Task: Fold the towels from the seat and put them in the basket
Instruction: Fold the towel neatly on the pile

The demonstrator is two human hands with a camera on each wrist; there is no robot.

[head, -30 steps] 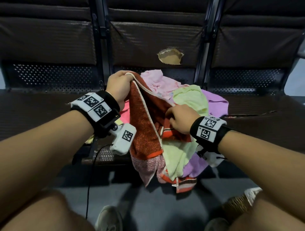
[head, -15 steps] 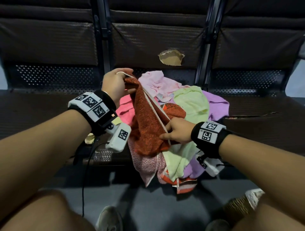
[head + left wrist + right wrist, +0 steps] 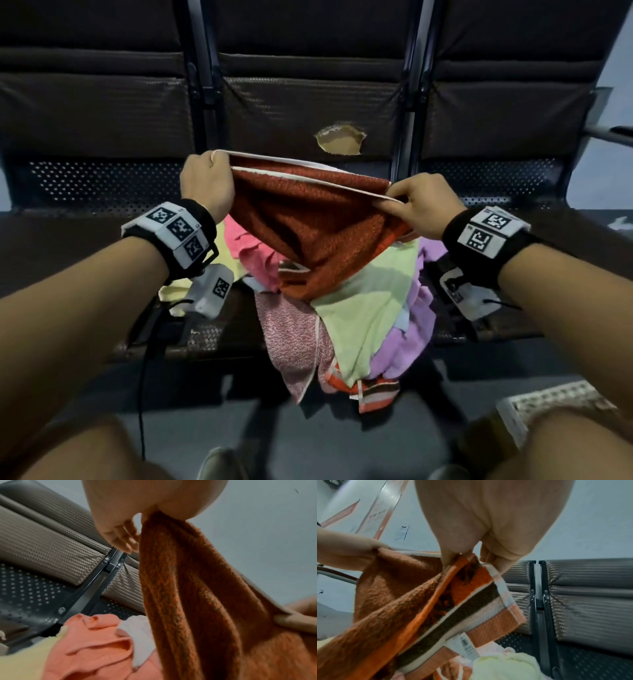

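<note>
Early yet: my left hand (image 3: 205, 185) and right hand (image 3: 419, 205) each pinch the rust towel (image 3: 308, 233) mid-frame, unfolded; the pile (image 3: 370, 308) below waits, nothing visibly in the basket (image 3: 544, 397) lower right

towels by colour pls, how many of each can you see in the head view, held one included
rust orange towel, held up by the left hand and right hand: 1
pink towel: 1
pale yellow towel: 1
light green towel: 1
purple towel: 1
red-and-white speckled towel: 1
orange striped towel: 1
total: 7 that show; more may be buried in the pile
</note>
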